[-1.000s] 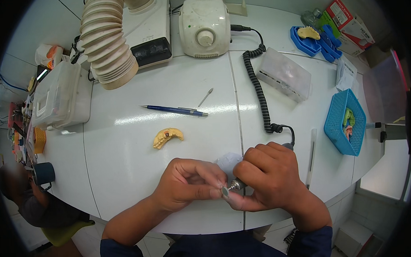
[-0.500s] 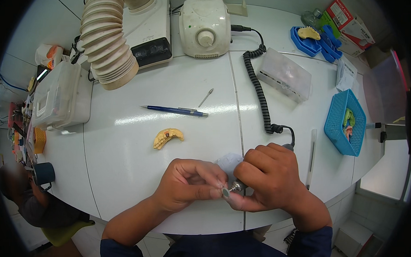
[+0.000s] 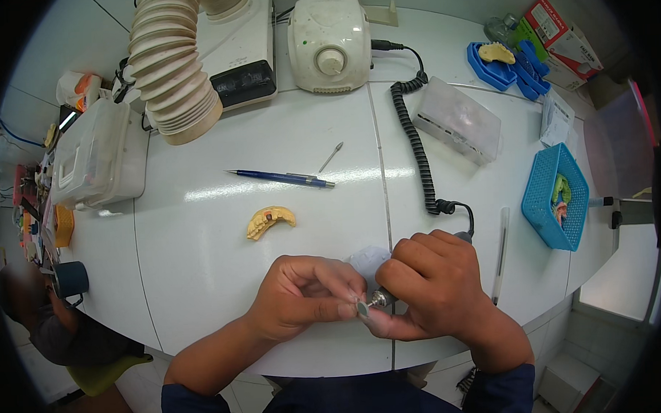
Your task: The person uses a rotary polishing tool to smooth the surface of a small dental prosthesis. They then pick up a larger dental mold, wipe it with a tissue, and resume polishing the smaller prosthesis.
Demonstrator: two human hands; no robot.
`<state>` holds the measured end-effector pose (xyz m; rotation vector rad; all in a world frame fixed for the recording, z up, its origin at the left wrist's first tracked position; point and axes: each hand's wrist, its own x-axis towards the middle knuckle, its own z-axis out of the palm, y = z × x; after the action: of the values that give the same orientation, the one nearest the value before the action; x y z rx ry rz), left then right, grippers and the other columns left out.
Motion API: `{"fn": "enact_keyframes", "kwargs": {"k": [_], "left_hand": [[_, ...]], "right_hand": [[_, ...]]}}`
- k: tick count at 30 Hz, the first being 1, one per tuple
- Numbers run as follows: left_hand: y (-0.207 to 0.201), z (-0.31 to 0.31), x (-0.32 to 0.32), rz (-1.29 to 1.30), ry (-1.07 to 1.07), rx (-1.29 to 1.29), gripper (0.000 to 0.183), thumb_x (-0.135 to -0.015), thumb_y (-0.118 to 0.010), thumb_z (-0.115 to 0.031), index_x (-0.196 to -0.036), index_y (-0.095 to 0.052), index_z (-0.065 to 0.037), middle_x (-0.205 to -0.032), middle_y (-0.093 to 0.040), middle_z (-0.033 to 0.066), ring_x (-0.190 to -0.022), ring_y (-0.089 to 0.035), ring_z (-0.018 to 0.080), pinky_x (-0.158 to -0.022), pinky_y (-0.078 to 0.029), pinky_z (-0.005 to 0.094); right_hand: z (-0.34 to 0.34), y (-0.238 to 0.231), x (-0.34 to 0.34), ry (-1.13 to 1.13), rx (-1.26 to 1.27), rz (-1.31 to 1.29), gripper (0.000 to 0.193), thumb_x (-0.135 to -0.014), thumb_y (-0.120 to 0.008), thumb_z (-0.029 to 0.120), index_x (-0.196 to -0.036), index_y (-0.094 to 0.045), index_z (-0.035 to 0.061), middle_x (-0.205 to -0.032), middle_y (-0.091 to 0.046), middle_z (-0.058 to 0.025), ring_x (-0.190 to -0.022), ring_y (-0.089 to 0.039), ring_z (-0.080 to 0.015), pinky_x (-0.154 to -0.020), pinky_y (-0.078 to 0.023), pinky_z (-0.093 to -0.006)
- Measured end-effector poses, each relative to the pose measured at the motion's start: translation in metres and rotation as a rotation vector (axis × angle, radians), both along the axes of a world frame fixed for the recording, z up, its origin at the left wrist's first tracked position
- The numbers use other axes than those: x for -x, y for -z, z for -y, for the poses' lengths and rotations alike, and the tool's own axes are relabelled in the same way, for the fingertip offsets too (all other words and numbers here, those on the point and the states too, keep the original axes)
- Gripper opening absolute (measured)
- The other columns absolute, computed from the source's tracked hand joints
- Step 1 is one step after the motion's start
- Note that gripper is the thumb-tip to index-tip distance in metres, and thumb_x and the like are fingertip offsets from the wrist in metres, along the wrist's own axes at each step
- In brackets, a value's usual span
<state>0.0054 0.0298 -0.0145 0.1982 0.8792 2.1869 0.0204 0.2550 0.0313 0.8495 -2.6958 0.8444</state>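
My right hand (image 3: 439, 283) is wrapped round a rotary handpiece (image 3: 382, 298), whose metal nose points left. A small grey grinding disc (image 3: 362, 309) sits at its tip, right by the fingertips of my left hand (image 3: 297, 291). Those left fingers are pinched together; whatever they hold is too small and hidden to name. Just behind the hands lies a pale, whitish lump (image 3: 369, 259), partly covered. Farther off on the white table rests a yellow dental model (image 3: 270, 220) in an arch shape, with one reddish-brown spot.
A blue mechanical pencil (image 3: 282, 178) and a small bur (image 3: 332, 156) lie beyond the model. A coiled black cord (image 3: 412, 131) runs from the white control unit (image 3: 330, 46). A ribbed hose (image 3: 169, 74) hangs far left. Right are a pen (image 3: 502, 255), clear box (image 3: 458, 120) and blue basket (image 3: 556, 198).
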Motion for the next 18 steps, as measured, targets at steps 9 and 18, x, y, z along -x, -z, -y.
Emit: {"fn": "enact_keyframes", "kwargs": {"k": [9,18], "left_hand": [[-0.0004,-0.0005,-0.0006,0.009,-0.002,0.001,0.017,-0.082,-0.073,0.012,-0.091,-0.069,-0.002,-0.103,-0.068,0.0143,-0.099,-0.066,0.0187,-0.093,-0.051,0.0321],[-0.0001,-0.0011,-0.0002,0.017,-0.001,-0.006,0.017,-0.082,-0.072,0.012,-0.091,-0.069,-0.002,-0.103,-0.068,0.0143,-0.098,-0.066,0.0184,-0.093,-0.052,0.0321]], "right_hand": [[0.0005,-0.0007,-0.0005,0.007,-0.006,0.009,0.03,-0.073,-0.078,0.038,-0.074,-0.058,0.0155,-0.066,-0.046,-0.0012,-0.055,-0.052,-0.017,-0.053,-0.037,-0.0296],[-0.0005,-0.001,-0.0005,0.005,-0.015,0.003,0.031,-0.072,-0.078,0.038,-0.073,-0.057,0.0156,-0.065,-0.046,-0.0009,-0.055,-0.051,-0.0168,-0.052,-0.037,-0.03]]}}
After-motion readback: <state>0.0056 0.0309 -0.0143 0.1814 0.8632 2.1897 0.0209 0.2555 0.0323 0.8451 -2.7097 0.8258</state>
